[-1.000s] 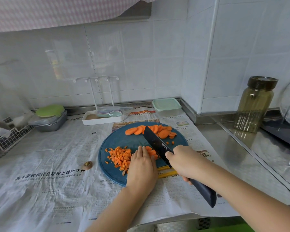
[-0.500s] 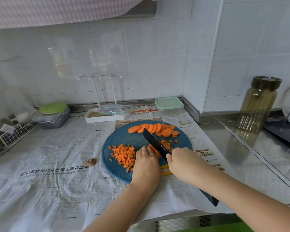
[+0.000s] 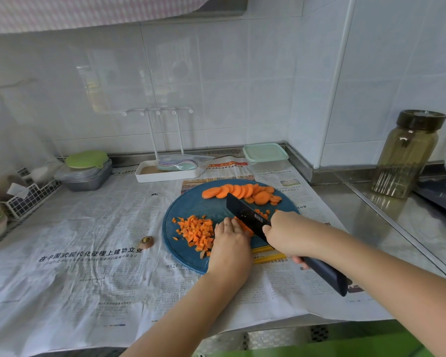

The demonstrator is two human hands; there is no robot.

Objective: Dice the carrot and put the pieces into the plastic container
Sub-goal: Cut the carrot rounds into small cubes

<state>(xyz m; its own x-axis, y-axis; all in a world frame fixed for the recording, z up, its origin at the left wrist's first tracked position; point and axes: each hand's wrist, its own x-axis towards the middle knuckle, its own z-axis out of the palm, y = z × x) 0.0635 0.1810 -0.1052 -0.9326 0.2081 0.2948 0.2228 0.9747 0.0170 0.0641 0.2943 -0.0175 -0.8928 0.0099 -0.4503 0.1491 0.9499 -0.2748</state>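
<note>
Chopping goes on at the round blue cutting board [image 3: 191, 210] in the middle of the frame: the right hand [image 3: 286, 234] is wrapped tight round the dark knife [image 3: 245, 215], and more of the blade shows than half a second ago, when it sat low against the carrot by the fingertips. That reads to me as one stroke finished and the blade coming up for the next, much as it stood a second ago. The left hand [image 3: 229, 243] has barely shifted. Its fingers lie fairly flat, pressing down on the orange strips just left of the blade, which they mostly hide. To its left, the pile of diced carrot [image 3: 195, 230] looks about as it did, and the fanned row of carrot slices [image 3: 242, 191] along the far edge of the board is uncut and unmoved. So I'd put the dicing at roughly halfway, with the whole row of slices yet to go. The plastic container [image 3: 265, 155] sits beyond the board, toward the upper right of it near the wall corner. Its pale green lid is on and no pieces have gone in, so that lid must come off before any transfer. A trimmed carrot end [image 3: 146, 242] lies on the newspaper [image 3: 75, 253] left of the board, where it was.
</note>
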